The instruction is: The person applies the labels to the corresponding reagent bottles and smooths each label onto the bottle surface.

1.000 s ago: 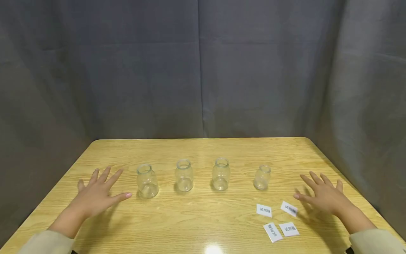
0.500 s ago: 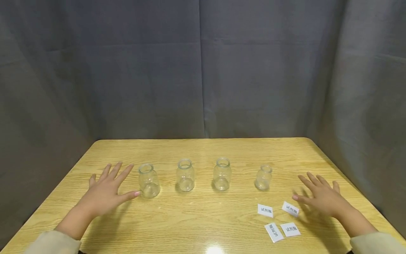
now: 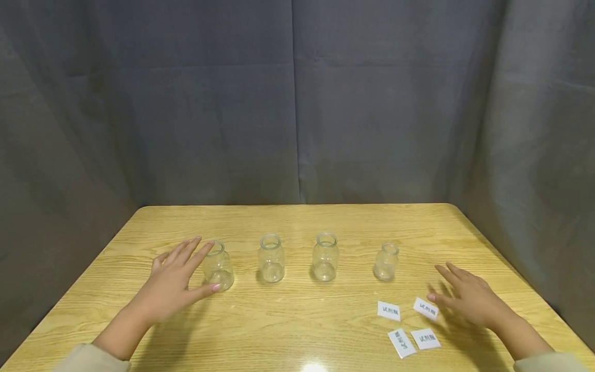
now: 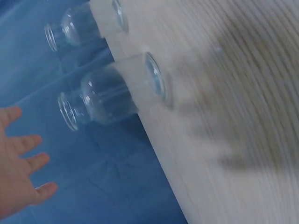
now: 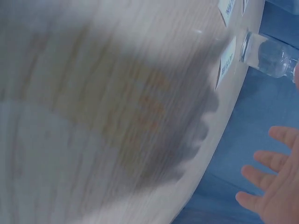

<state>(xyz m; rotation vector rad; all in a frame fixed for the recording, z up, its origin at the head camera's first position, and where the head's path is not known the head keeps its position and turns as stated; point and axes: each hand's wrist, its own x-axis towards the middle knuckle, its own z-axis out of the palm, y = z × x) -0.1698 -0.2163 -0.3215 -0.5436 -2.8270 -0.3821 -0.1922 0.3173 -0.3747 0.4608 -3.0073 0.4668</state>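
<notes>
My left hand (image 3: 169,287) hovers beside the leftmost clear glass jar (image 3: 219,268), fingers spread and extended, partly covering it in the head view. In the left wrist view that hand (image 4: 16,163) stands apart from the nearest jar (image 4: 110,95). Over the right part of the table, my right hand (image 3: 474,299) holds nothing, its fingers loosely extended. White paper labels with printed characters lie by it, the nearest being a tilted label (image 3: 425,309). The right wrist view also shows this hand (image 5: 275,172) apart from a jar (image 5: 266,53) and a label (image 5: 226,63).
Two more glass jars stand mid-table, a left one (image 3: 271,261) and a right one (image 3: 325,258). A smaller jar (image 3: 386,262) stands further right. Several labels lie in front of it. A dark grey curtain (image 3: 223,129) borders the wooden table (image 3: 279,330).
My left hand has moved right, towards the leftmost jar, and now overlaps it in the head view. My right hand has shifted only slightly, its fingers drawn closer together. Jars and labels stay put.
</notes>
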